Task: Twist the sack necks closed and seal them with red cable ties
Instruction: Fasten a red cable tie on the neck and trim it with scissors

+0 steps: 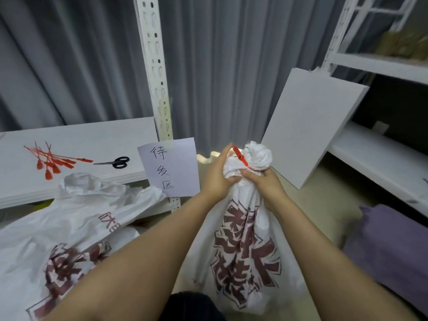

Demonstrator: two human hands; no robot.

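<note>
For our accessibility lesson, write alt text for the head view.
A left hand and right hand grip the twisted neck of a white sack, a red cable tie around it. Spare ties and scissors lie on a shelf nearby.

Single head-worn wide-angle view, facing forward and down, close over the hands [240,177]

I identify a storeroom, probably: white slotted-steel shelving [154,66], a handwritten sign [170,167] at its upright, grey curtain [220,66] behind.

R hand [266,184] grips twisted neck of white plastic sack w/ dark-red print [245,251]; L hand [217,174] holds the neck too, by thin red plastic cable tie [240,158] looped round it. Spare red ties [48,161] & black-handled scissors [115,162] on white shelf board [92,140].
</note>
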